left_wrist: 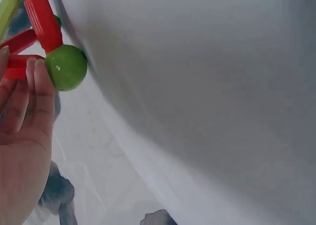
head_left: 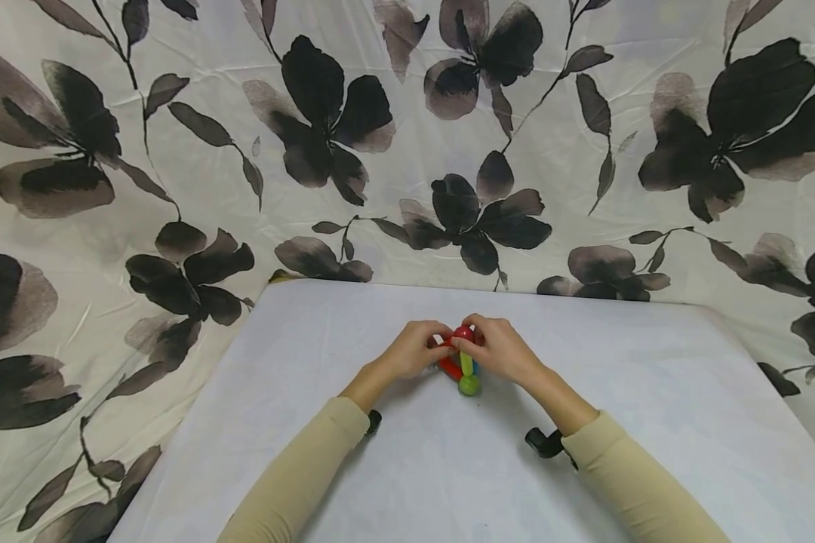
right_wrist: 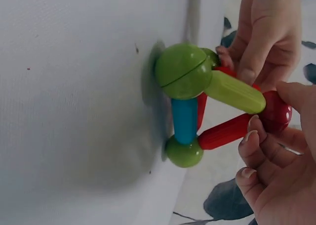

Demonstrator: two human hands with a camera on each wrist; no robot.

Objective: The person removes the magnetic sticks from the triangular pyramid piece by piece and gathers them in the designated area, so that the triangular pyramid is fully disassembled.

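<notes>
A small pyramid frame of rods and balls stands on the white table (head_left: 299, 483). At its top is a red ball (right_wrist: 277, 113), pinched between the thumb and fingers of my right hand (head_left: 505, 351). My left hand (head_left: 410, 349) grips a red rod (left_wrist: 20, 66) on the left side, its fingertips close to a green ball (left_wrist: 66, 67). Nearest me, another green ball (right_wrist: 182, 71) joins a yellow-green rod (right_wrist: 234, 91) to a blue rod (right_wrist: 184, 121). A second red rod (right_wrist: 224, 132) slants up to the red ball. Fingers partly hide the frame's far side.
A floral cloth (head_left: 394, 166) hangs behind the table and spreads past its left side. Black wrist-worn devices, one a dark camera (head_left: 545, 443) under the right wrist, sit close to the tabletop. The table's far edge lies just beyond the hands.
</notes>
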